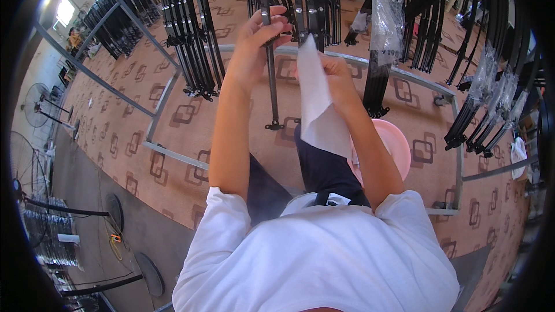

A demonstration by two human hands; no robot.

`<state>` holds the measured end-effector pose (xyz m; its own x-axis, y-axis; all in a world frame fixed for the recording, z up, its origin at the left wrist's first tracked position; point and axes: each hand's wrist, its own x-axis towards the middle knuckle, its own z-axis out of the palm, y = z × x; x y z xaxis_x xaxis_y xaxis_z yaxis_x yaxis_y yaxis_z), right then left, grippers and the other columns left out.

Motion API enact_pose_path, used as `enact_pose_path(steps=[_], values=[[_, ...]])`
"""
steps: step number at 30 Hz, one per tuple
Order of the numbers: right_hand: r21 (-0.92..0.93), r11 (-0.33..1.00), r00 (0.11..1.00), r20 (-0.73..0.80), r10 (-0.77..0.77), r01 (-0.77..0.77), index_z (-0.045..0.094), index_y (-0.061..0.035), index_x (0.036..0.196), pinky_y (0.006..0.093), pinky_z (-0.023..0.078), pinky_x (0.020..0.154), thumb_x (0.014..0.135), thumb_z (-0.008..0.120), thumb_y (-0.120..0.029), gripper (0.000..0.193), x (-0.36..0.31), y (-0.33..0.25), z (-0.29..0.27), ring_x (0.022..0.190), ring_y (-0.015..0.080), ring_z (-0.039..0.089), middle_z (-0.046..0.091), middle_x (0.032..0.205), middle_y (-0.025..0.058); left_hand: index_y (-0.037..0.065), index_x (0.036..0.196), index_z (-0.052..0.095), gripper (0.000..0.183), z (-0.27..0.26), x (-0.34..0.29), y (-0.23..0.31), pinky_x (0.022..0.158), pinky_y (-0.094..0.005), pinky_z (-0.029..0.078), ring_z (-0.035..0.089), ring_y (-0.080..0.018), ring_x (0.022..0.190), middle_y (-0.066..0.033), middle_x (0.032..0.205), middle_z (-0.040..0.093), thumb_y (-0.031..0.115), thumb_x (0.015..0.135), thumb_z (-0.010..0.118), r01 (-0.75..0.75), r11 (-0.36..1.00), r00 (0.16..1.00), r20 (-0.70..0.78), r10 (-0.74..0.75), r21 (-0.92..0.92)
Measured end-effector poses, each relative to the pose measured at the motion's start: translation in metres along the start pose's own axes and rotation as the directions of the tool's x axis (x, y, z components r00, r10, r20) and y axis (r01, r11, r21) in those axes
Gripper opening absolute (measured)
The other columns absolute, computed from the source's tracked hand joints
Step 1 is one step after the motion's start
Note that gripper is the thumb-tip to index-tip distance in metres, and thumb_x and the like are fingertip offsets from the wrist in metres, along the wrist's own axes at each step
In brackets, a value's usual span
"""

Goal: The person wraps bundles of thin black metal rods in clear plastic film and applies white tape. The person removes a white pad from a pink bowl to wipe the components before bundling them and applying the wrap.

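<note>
My left hand (257, 40) is curled around a black metal bar (272, 86), its thumb and fingers wrapped about the upper part. The bar hangs upright and ends in a small bracket foot above the carpet. To the right of it, my right hand (338, 81) grips a thin white sheet (317, 92), perhaps paper or foam wrap. The sheet hangs down in a long folded strip over my leg, and its pointed top touches or overlaps the neighbouring black bars (310, 6). The right fingertips are partly hidden behind the sheet.
More black bars (188, 34) hang in bunches at the left and right, some in clear plastic wrap (386, 23). A grey metal frame (165, 101) runs around me close to the floor. A pink basin (396, 144) stands beside my right forearm. Fans (38, 104) stand at the far left.
</note>
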<state>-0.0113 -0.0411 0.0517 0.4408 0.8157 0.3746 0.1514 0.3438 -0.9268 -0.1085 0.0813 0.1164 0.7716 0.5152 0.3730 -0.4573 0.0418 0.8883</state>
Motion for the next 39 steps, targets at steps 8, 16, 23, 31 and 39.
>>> enact_pose_path(steps=[8,16,23,31,39], values=[[-0.76,0.608,0.963,0.087,-0.254,0.229,0.059,-0.0002,0.072,0.0373,0.041,0.067,0.069,0.06,-0.013,0.013,0.011,-0.03,0.008,0.078,0.0302,0.054,0.054,0.084,0.0125,-0.002,0.125,0.026,0.072,0.004,-0.044,-0.012,0.091,-0.0323,0.033,0.045,-0.0211,0.105,-0.0152,0.115,0.044,0.035,0.074,0.062,-0.109,0.965,0.994,0.014,0.109,0.238],[-0.718,0.676,0.98,0.043,-0.195,0.166,0.055,-0.001,0.071,0.0342,0.038,0.057,0.07,0.062,-0.017,0.017,0.022,-0.039,0.01,0.065,0.0275,0.051,0.051,0.07,0.012,-0.003,0.102,0.054,0.028,-0.011,-0.04,-0.023,0.068,-0.0269,0.042,0.053,-0.0132,0.075,-0.0095,0.084,0.06,0.005,0.076,0.055,-0.048,0.729,0.982,-0.102,0.16,0.682],[-0.677,0.736,0.992,-0.076,-0.102,0.024,0.052,-0.0017,0.087,0.0291,0.041,0.061,0.067,0.066,-0.014,0.027,0.032,-0.012,-0.018,0.068,0.0203,0.053,0.055,0.077,0.0105,0.0,0.092,0.06,0.018,-0.028,-0.016,-0.061,0.058,-0.0249,0.04,0.047,-0.0104,0.059,-0.0041,0.063,0.058,0.009,0.079,0.052,-0.054,0.816,0.973,-0.152,0.172,0.576],[-0.214,0.972,0.995,-0.042,0.088,-0.095,0.043,-0.0009,0.114,0.0287,0.039,0.082,0.069,0.065,-0.012,0.051,0.082,0.054,-0.017,0.097,0.0204,0.048,0.05,0.105,0.0123,0.001,0.093,0.057,0.025,-0.031,-0.029,-0.06,0.065,-0.0334,0.043,0.054,-0.0223,0.073,-0.0119,0.077,0.057,0.015,0.072,0.058,-0.149,0.672,0.886,-0.204,0.416,0.725],[-0.783,0.614,0.98,-0.025,-0.195,0.102,0.056,0.0109,0.075,0.0415,0.037,0.062,0.075,0.045,-0.018,0.031,0.049,0.014,-0.082,0.061,0.032,0.047,0.054,0.065,0.0254,0.004,0.099,0.05,0.052,0.019,0.029,-0.133,0.076,-0.0364,0.039,0.047,-0.0331,0.092,-0.0159,0.092,0.052,0.012,0.052,0.069,-0.031,0.792,0.94,-0.251,0.231,0.61]])
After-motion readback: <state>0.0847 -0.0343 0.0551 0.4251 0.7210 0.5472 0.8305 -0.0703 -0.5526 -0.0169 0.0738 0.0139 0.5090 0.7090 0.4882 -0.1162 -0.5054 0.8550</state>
